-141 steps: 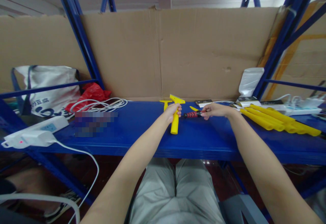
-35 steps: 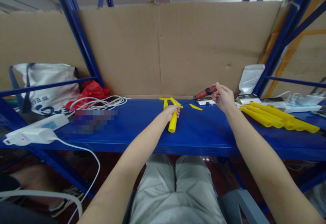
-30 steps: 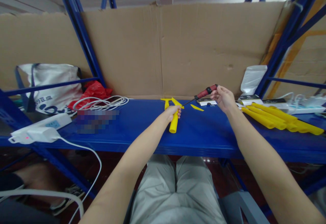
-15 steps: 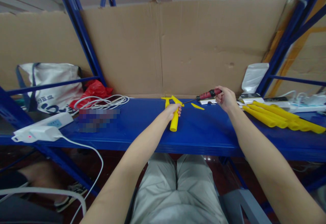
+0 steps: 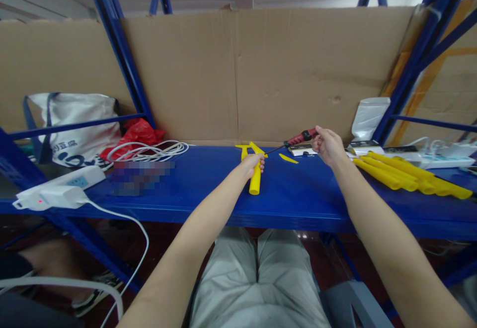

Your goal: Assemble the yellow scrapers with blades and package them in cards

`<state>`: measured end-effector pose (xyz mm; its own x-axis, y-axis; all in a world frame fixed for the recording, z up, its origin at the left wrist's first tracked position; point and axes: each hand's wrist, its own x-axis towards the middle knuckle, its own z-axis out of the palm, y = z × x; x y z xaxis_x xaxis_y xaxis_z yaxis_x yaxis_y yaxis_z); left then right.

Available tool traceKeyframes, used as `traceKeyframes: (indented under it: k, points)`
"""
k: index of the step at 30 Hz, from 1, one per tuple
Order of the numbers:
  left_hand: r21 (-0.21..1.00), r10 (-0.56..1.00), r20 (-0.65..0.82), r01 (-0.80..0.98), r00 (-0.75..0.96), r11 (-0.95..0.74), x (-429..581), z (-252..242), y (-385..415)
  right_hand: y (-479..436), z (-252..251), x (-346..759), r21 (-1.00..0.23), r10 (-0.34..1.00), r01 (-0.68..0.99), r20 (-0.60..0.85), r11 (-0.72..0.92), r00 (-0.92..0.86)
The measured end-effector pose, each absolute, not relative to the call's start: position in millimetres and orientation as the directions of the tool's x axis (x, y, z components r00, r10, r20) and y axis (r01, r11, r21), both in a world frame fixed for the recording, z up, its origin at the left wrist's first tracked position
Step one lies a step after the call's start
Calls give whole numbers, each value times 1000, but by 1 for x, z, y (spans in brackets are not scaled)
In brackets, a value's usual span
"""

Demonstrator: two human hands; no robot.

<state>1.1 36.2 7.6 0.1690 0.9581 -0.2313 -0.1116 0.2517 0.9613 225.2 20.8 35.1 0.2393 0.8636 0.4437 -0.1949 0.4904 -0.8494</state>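
My left hand (image 5: pixel 254 165) is closed around a yellow tubular handle (image 5: pixel 255 186) on the blue shelf top. Yellow arms branch out above the fist, so it is partly hidden. In my right hand (image 5: pixel 328 145), the fingertips pinch the rear end of a red and black screwdriver (image 5: pixel 298 139). The screwdriver lies nearly level, its thin shaft pointing left and down to the yellow part beside my left fingers. Exactly what the tip touches is too small to tell. A thin curved yellow piece (image 5: pixel 288 158) rests on the shelf between my hands.
Several yellow tubes (image 5: pixel 406 171) lie together at right, near small boxes (image 5: pixel 365 147) and a white power strip (image 5: pixel 447 161). Coiled white cable (image 5: pixel 156 150), a red bag (image 5: pixel 137 135), a cloth tote (image 5: pixel 82 124) and a plugged power strip (image 5: pixel 63 186) occupy the left. Cardboard (image 5: pixel 290 69) backs the shelf.
Both hands keep their grips in nearly the same place. The screwdriver's rear end and my right fingers have shifted slightly left. The whole view has tilted a little.
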Motion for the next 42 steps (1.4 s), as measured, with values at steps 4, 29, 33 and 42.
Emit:
traceKeyframes:
  k: [4, 29, 33, 42]
  points:
    - [969, 963, -218, -84, 160, 233, 1, 10, 33, 22, 36, 225, -870, 872, -179, 404, 460, 275]
    - [973, 964, -202, -73, 174, 217, 2, 8, 34, 20, 37, 226, -870, 893, -227, 389, 437, 228]
    - [972, 963, -208, -76, 172, 224, 2, 8, 33, 17, 39, 224, -867, 896, -238, 396, 437, 203]
    - [972, 964, -209, -70, 164, 223, 2, 6, 35, 16, 38, 223, -850, 878, -223, 446, 477, 176]
